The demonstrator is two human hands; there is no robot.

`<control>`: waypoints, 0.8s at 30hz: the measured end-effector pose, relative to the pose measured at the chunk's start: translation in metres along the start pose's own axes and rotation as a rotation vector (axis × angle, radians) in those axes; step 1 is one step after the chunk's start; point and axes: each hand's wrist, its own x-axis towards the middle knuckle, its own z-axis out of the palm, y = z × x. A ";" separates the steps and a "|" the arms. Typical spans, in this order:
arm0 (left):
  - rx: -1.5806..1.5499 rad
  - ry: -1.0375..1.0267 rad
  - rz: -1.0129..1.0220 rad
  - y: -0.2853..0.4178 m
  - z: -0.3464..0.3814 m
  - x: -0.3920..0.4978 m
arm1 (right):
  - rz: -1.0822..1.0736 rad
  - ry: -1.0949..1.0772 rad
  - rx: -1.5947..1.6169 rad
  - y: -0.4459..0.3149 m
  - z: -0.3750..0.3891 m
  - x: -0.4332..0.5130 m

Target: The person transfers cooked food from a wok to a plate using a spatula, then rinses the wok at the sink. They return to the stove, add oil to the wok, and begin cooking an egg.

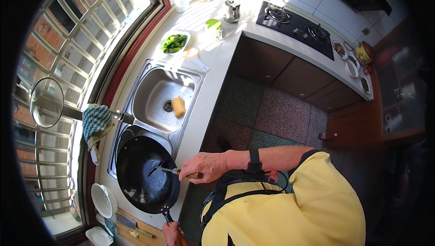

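My right hand (205,167) grips the wooden handle of a metal spatula (167,169). The spatula's dark blade rests against the inside of a black wok (136,157). Small wet bubbles and a whitish sheen show on the wok's inner surface. At the bottom, my left hand (173,234) holds the wok by its handle (168,216). The wok is above the smaller basin of a steel sink (163,76), covering much of it, and reaches over the counter. A tan scrubber or sponge (178,106) lies beside the drain in the larger basin.
A checked cloth (97,120) hangs over the faucet. Green peppers fill a plate (175,43) near a steel pot (232,12). A gas hob (295,25) and dishes of food stand along the far counter. A cleaver (126,220) lies on a cutting board (142,227), near a white colander (103,200).
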 end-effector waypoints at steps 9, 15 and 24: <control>0.207 -0.065 0.126 0.057 0.062 -0.004 | 0.031 -0.153 -0.352 -0.026 -0.032 -0.083; 0.320 -0.138 0.206 0.148 0.155 -0.010 | 0.124 -0.223 -0.302 -0.031 -0.079 -0.130; 0.421 -0.244 0.373 0.272 0.343 -0.044 | 0.078 -0.214 -0.316 -0.026 -0.204 -0.201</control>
